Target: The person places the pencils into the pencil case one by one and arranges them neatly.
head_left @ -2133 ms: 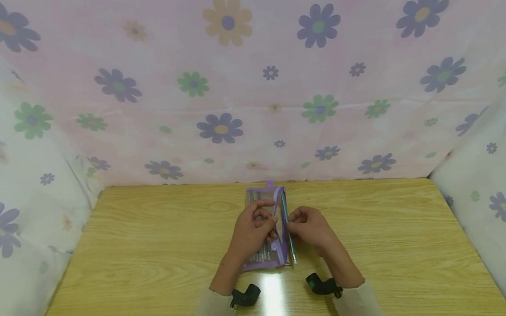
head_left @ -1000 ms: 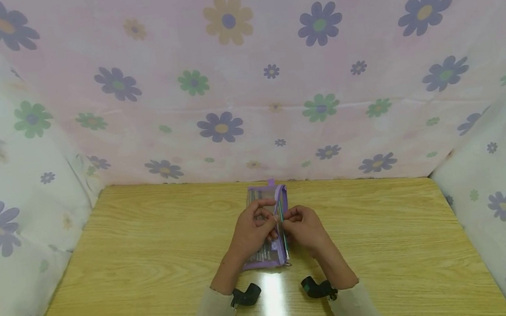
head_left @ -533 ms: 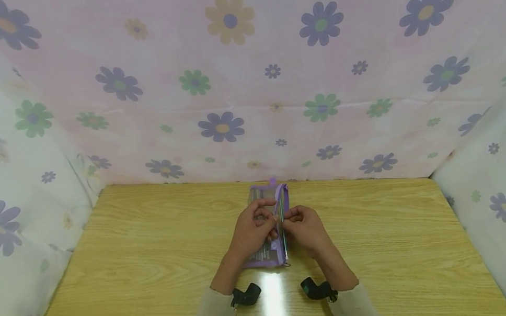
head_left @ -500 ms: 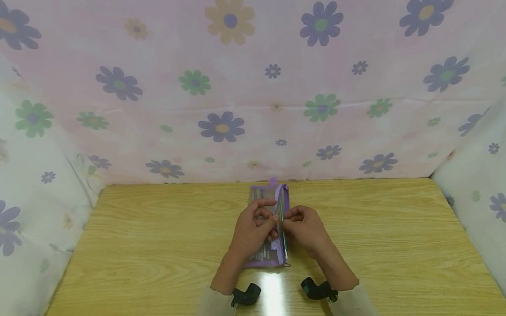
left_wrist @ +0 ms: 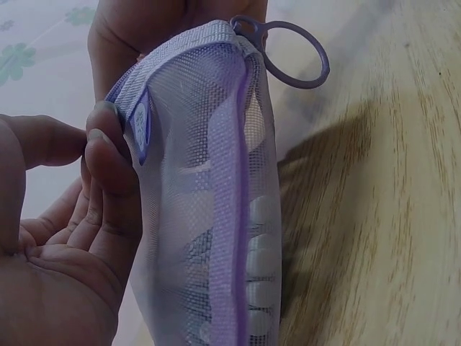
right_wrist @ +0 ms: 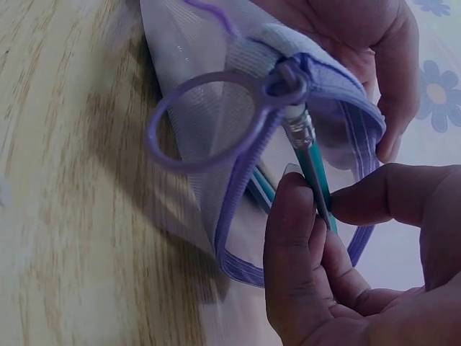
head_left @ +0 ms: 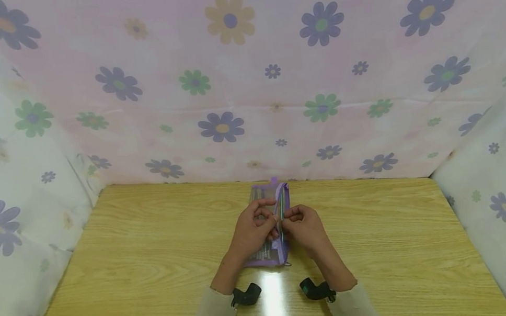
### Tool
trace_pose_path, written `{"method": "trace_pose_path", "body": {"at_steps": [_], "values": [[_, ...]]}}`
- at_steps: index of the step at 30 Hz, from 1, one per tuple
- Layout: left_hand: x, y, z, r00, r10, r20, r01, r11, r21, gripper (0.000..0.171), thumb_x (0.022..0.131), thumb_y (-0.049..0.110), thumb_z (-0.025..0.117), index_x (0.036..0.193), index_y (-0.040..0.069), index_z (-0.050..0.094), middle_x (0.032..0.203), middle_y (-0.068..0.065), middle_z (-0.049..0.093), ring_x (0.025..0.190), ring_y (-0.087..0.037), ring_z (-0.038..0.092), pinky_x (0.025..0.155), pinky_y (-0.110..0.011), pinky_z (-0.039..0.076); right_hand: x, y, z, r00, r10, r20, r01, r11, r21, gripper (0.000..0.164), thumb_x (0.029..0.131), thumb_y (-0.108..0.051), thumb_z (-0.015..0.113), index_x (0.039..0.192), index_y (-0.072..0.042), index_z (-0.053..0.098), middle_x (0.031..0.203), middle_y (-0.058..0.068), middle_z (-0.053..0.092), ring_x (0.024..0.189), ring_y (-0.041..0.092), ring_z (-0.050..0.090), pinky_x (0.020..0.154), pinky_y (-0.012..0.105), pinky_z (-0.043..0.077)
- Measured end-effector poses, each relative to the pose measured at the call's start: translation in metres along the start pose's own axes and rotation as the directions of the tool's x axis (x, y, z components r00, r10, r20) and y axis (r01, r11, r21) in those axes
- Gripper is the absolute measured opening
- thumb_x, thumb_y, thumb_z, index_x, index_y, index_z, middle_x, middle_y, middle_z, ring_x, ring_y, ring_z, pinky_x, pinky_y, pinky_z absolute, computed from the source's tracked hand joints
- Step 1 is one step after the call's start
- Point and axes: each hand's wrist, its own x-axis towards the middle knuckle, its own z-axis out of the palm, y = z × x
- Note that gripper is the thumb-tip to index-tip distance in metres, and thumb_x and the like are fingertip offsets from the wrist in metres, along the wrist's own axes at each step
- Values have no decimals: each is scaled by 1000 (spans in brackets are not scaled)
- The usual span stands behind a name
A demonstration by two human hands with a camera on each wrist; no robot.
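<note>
A see-through mesh pencil case (head_left: 266, 263) with purple edging stands on the table, its zipped mouth spread apart on the right side. My left hand (head_left: 253, 231) pinches one lip of that mouth between thumb and finger, beside a small label (left_wrist: 142, 121). My right hand (head_left: 308, 229) pinches a teal pencil (right_wrist: 311, 169) by its shaft, lengthwise at the opening. The pencil's eraser end lies under the purple zip ring (right_wrist: 153, 137). Another teal pencil (right_wrist: 261, 189) shows deeper in the case. Several long items with pale rounded ends (left_wrist: 261, 249) sit behind the mesh.
The wooden table (head_left: 160, 253) extends to both sides of the case. A flowered cloth (head_left: 274, 97) hangs close behind its back edge, with more cloth at the left and right. Black wrist mounts (head_left: 247, 294) stick out from both sleeves.
The pencil has moved left from outside the case's right edge into its opening, my right hand travelling with it. My left hand has kept its hold on the lip.
</note>
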Motion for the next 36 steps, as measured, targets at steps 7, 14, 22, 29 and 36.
{"method": "trace_pose_path", "body": {"at_steps": [7, 14, 22, 29, 36], "values": [[0, -1, 0, 1000, 7, -3, -7, 1000, -9, 37, 104, 5, 65, 141, 5, 59, 96, -20, 65, 62, -18, 68, 57, -29, 58, -1, 0, 1, 1000, -14, 4, 14, 1000, -22, 23, 93, 1, 68, 113, 11, 63, 94, 16, 65, 73, 22, 67, 66, 34, 61], [1, -1, 1, 1000, 8, -8, -8, 1000, -3, 37, 104, 5, 65, 141, 5, 60, 95, -18, 65, 62, -18, 68, 58, -29, 58, -3, -5, 0, 1000, -19, 12, 19, 999, -33, 22, 95, 1, 69, 112, 13, 63, 95, 17, 65, 73, 20, 68, 67, 35, 62], [-1, -1, 1, 1000, 4, -9, -4, 1000, -5, 37, 105, 6, 65, 141, 7, 60, 95, -17, 65, 63, -19, 68, 59, -29, 58, 2, 3, -2, 998, -58, 8, 59, 997, -57, 17, 93, 0, 70, 107, 8, 66, 92, 15, 67, 71, 22, 70, 66, 34, 62], [0, 0, 2, 1000, 4, -16, -5, 1000, -14, 37, 104, 6, 66, 140, 4, 59, 98, -25, 65, 65, -20, 70, 60, -31, 60, 6, 5, -9, 990, -137, -28, 126, 962, -241, 13, 93, -5, 71, 104, 1, 71, 94, 13, 71, 79, 21, 67, 66, 28, 55], [-2, -3, 6, 999, 7, -49, -9, 999, -40, 37, 104, 4, 66, 141, 5, 58, 97, -23, 65, 65, -20, 72, 60, -34, 62, 11, 11, -22, 972, -229, -49, 196, 911, -363, 11, 91, -5, 70, 102, -2, 72, 94, 11, 73, 83, 22, 67, 74, 31, 56]]}}
